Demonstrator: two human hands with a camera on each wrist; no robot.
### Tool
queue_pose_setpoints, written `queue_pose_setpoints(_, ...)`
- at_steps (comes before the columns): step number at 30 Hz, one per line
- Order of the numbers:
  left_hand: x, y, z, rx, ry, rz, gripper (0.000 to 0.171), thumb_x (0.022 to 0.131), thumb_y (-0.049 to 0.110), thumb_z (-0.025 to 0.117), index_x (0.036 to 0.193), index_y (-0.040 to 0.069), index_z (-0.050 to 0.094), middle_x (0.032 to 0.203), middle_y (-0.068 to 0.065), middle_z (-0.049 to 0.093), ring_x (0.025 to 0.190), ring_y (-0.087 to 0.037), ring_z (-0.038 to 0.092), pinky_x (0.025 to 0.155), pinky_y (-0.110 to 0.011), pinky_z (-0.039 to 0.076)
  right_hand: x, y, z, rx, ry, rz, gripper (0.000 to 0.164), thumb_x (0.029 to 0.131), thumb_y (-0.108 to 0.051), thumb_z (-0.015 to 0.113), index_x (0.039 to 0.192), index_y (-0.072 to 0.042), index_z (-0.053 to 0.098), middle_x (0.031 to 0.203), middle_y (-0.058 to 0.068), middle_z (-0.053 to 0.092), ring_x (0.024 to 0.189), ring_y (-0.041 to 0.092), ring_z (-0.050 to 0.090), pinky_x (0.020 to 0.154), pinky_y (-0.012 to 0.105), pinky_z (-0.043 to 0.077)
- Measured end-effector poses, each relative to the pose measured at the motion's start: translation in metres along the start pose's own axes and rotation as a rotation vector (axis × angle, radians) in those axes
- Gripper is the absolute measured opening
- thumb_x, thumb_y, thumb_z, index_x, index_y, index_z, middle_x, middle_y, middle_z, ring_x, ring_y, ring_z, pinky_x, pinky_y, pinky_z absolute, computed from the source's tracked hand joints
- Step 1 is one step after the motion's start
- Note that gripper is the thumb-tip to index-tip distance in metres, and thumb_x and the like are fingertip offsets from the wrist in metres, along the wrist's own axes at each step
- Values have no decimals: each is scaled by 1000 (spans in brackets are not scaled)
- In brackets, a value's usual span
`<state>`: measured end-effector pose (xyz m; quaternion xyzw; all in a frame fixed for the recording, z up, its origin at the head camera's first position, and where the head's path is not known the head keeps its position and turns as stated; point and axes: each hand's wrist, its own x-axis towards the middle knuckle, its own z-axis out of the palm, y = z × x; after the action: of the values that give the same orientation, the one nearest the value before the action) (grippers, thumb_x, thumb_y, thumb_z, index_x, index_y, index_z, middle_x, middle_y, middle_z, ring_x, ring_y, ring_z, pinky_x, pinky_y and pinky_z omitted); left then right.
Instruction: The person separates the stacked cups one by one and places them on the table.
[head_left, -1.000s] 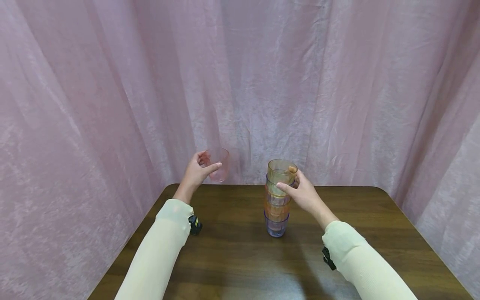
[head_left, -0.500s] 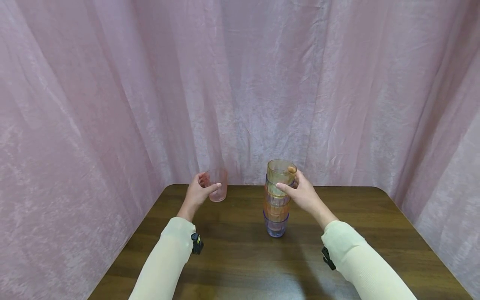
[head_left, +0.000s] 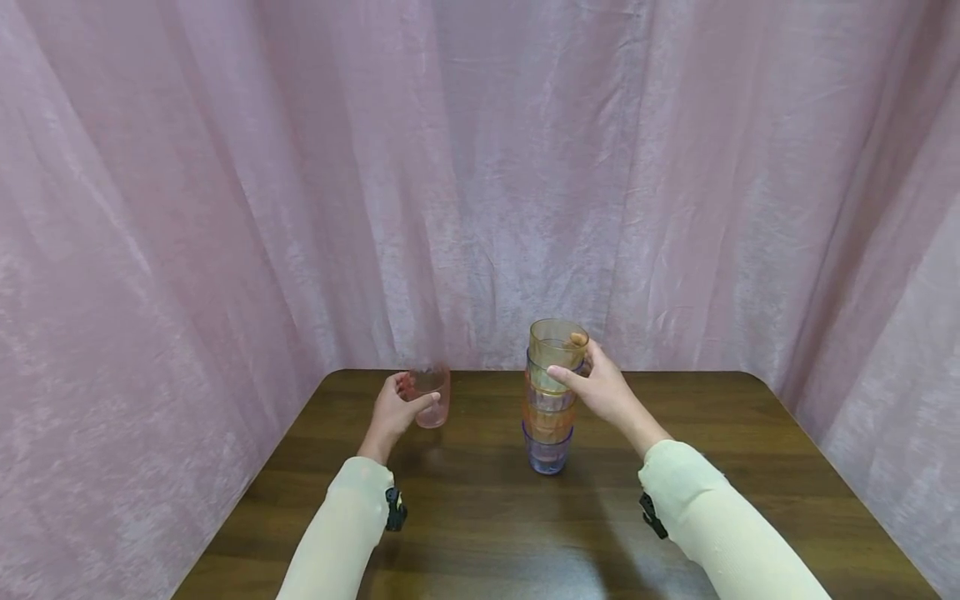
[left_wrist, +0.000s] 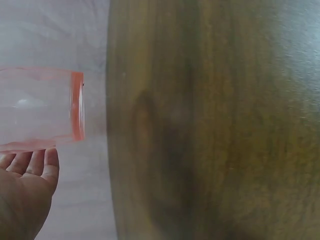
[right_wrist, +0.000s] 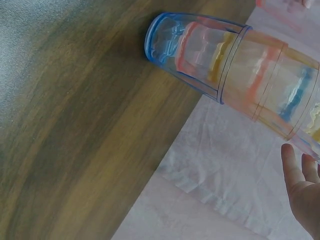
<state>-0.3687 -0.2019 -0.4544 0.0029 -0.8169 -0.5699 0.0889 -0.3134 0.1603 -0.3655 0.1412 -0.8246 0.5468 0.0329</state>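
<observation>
A clear pink tumbler [head_left: 432, 408] is gripped upright by my left hand [head_left: 393, 412], thumb on the near side and fingers behind. In the left wrist view the tumbler's thick base [left_wrist: 77, 106] appears apart from the table surface. To the right, a nested stack of several clear tumblers [head_left: 549, 421] stands upright on the table, blue-violet at the bottom, orange in the middle. My right hand [head_left: 600, 385] holds the yellow tumbler [head_left: 558, 342] at the top of the stack, thumb in front and fingers round the far side.
The dark wooden table [head_left: 480, 517] has rounded far corners. A pink curtain [head_left: 525, 167] hangs right behind its far edge and along both sides. Each wrist carries a small black camera, such as the left wrist camera [head_left: 395, 509].
My left hand has lowered the pink tumbler from in front of the curtain down toward the table's far left part. My right hand has stayed at the stack.
</observation>
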Motion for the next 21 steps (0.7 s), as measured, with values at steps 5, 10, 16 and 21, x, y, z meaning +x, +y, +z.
queue_pose_setpoints(5,-4,-8,5,3,13,-7,87,79,31,85,144,0,37,143,-20,46,133,-37,44,110,-50,36,2,5,0,5,4,-4,90,92,-46,69,158,-10,18,153,23,37,130,41,48,104,55,41)
queue_pose_setpoints(10,-7,-15,9,-3,22,-11,86,79,29,85,143,-1,36,142,-21,46,134,-38,42,111,-51,34,3,6,-1,-10,3,5,91,92,-48,68,157,-10,19,152,23,38,131,42,47,105,55,41)
queue_pose_setpoints(16,-4,-27,6,-31,44,1,84,80,25,85,142,-3,36,139,-23,48,130,-38,45,109,-50,36,4,7,0,-19,6,16,93,90,-52,69,157,-10,20,152,22,39,131,41,47,105,55,40)
queue_pose_setpoints(21,-1,-36,-4,-44,80,-13,86,79,24,86,143,-2,35,139,-22,47,129,-35,45,109,-48,37,4,6,0,-20,5,18,93,90,-52,68,157,-9,19,152,21,38,132,40,46,106,54,40)
